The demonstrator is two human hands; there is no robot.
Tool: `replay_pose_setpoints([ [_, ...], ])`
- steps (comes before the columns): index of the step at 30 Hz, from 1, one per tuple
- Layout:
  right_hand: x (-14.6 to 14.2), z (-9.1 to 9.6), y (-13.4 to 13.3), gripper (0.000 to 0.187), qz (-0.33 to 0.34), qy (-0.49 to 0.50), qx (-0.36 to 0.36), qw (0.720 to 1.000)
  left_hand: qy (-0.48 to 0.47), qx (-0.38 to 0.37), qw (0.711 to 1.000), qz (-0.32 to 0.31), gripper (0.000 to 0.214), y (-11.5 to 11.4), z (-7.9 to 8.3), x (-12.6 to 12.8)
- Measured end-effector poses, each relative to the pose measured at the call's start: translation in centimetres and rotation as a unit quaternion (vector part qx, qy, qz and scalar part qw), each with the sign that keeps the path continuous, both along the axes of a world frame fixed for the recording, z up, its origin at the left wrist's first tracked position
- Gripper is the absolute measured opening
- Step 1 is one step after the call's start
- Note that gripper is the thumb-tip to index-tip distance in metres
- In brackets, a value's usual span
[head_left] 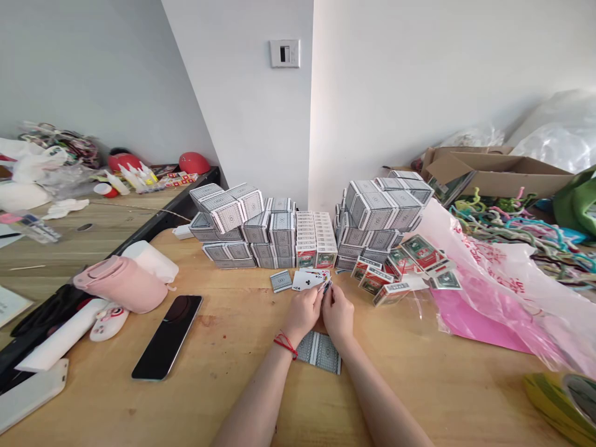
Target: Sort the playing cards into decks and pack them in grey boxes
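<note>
Playing cards at a wooden table (242, 397). The left hand (302, 313) and right hand (338, 313) were together at the table's middle, fingertips meeting on a small fan of playing cards (308, 280), which showed a club face. Exactly how each finger gripped was hidden by the hands. Both forearms reached forward from the near edge, wrists raised and turned inward, and a red string (285, 345) circled the left wrist. The step in hand appeared to be handling this small group of cards; with both hands engaged, the next move would call for one hand to free itself or for the fan to be lowered. A face-down spread of cards (319, 352) lay just below the wrists, and a single face-down card (281, 281) lay to the far left of the fan. Far off stood stacks of boxed card decks (270, 233). To the left lay a black phone (166, 337); to the right, a pink plastic bag (484, 292).
</note>
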State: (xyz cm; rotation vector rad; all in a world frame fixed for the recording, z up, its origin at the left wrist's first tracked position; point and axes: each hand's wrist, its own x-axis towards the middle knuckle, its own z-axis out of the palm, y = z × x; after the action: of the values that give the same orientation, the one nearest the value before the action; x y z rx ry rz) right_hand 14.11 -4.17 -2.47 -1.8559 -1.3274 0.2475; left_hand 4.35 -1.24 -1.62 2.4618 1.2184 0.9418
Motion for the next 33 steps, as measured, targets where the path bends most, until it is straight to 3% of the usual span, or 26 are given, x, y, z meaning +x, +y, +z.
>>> replay_pose_setpoints([
  [6,0.2,-0.2,0.1,0.044,-0.014,-0.003,0.001,1.000,0.016,-0.026,1.000,-0.002,0.031,-0.3,0.3,0.0],
  [10,0.7,-0.2,0.4,0.043,-0.010,0.047,-0.001,0.999,-0.004,-0.019,1.000,0.020,0.028,-0.4,0.0,0.1],
  [16,1.2,-0.6,1.1,0.029,0.142,0.205,0.021,0.968,-0.041,-0.003,0.991,0.128,0.028,-0.1,-0.6,-0.4],
  [19,1.2,-0.8,1.3,0.027,0.174,0.239,0.017,0.955,-0.054,-0.006,0.984,0.169,0.030,0.0,-0.7,-0.6],
  [23,1.2,-0.7,1.1,0.025,0.167,0.213,0.015,0.962,-0.060,-0.024,0.984,0.166,0.032,-0.1,-0.6,-0.6],
  [28,0.8,-0.7,0.9,0.025,0.094,0.121,-0.003,0.988,-0.071,-0.045,0.985,0.151,0.032,-0.2,-0.6,-0.3],
  [31,1.0,-0.8,1.1,0.023,0.091,0.166,0.006,0.982,-0.080,-0.061,0.986,0.133,0.031,-0.1,-0.6,-0.4],
  [33,1.4,-0.7,1.3,0.022,0.123,0.258,0.008,0.958,-0.103,-0.083,0.983,0.124,0.031,0.1,-0.6,-0.5],
])
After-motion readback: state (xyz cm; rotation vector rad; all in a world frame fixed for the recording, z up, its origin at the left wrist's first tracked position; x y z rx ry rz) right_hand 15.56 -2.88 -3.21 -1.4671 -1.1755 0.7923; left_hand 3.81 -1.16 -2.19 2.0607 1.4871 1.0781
